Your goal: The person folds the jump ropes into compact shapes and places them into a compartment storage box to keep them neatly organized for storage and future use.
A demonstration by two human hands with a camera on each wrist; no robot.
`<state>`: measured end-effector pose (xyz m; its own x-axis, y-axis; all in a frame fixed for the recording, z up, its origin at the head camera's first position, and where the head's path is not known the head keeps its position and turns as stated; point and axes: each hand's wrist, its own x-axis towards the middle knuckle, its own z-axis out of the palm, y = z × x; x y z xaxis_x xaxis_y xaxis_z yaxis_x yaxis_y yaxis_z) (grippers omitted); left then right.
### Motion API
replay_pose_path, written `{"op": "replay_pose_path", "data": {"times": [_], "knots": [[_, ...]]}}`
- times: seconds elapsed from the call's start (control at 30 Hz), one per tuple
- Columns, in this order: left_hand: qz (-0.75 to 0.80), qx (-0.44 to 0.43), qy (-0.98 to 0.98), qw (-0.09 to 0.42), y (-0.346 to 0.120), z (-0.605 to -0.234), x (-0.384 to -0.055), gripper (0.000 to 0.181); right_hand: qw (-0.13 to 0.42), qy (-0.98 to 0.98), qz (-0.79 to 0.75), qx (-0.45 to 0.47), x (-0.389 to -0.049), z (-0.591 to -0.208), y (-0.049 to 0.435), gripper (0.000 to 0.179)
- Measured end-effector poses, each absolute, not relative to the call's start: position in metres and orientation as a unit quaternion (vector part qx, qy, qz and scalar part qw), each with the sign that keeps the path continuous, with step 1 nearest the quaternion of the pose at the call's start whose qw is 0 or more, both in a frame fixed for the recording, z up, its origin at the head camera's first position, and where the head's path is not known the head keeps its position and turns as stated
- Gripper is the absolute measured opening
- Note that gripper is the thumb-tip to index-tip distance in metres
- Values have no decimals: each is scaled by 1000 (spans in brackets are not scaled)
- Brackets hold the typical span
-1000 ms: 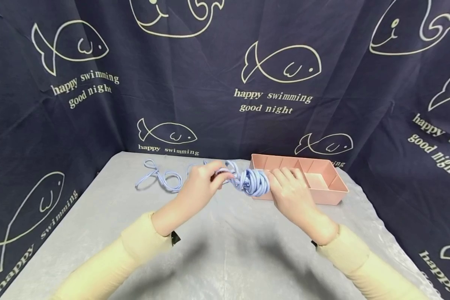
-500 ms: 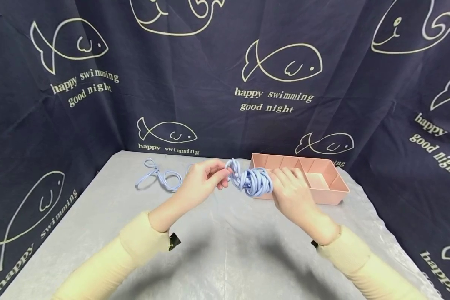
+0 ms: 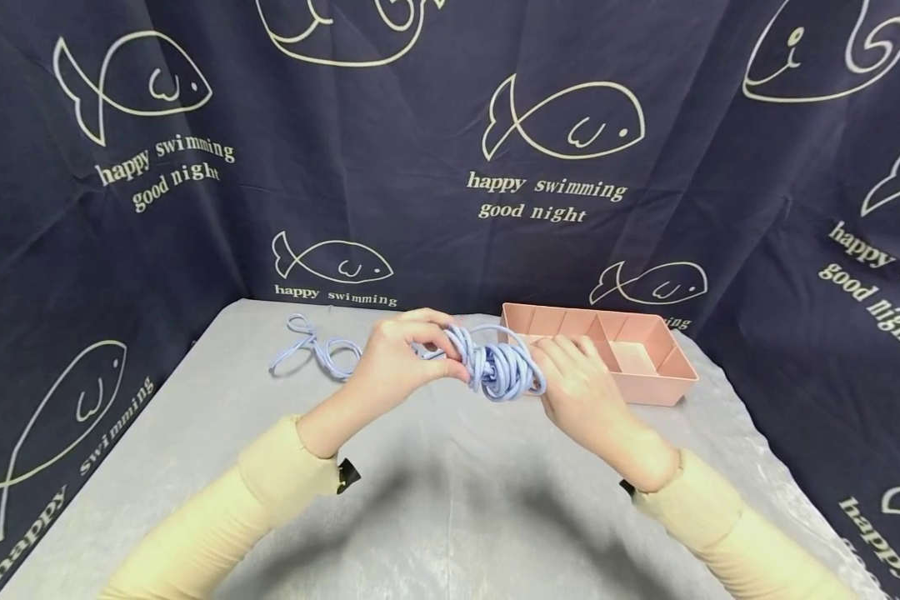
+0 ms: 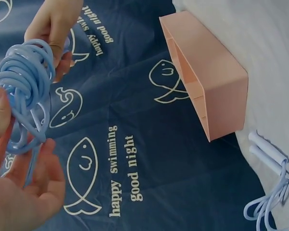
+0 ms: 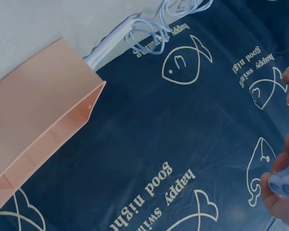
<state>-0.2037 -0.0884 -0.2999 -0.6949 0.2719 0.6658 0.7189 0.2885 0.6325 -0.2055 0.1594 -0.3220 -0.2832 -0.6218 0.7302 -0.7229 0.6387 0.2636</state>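
A light blue skipping rope, its cord wound into a thick bundle, is held between both hands above the table. My right hand grips its paired handles, whose hollow ends show in the right wrist view. At the bundle's left end, my left hand pinches the cord between thumb and fingers; a strand runs down between its fingers in the left wrist view. One loose loop arches over the top of the bundle towards the right hand. The right hand covers most of the handles in the head view.
Behind the right hand stands a pink divided box. A second light blue skipping rope lies at the table's back left, its handles visible in the left wrist view. A dark fish-print curtain hangs behind the grey-covered table.
My left hand shifts its hold on the cord at the bundle's left end. A loop of cord now passes over the bundle to the right. The right hand keeps its grip nearly in place.
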Motion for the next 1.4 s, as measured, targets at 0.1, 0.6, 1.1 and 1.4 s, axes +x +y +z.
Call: {"op": "replay_pose_path", "data": {"times": [0.1,0.6,1.1,1.4], "knots": [[-504,-274,-782,245,-87,-299,-200,43,411,-808,74,415,-204,-322,159,18],[-485,-315,-717,388,-75,-306,-201,48,342,-852,189,348,-200,-321,154,38],[-437,-343,-726,407,-79,-300,-204,22,341,-850,161,367,-201,-321,156,32],[-417,-287,-760,407,-83,-294,-201,34,359,-833,130,401,-201,-321,155,21]]}}
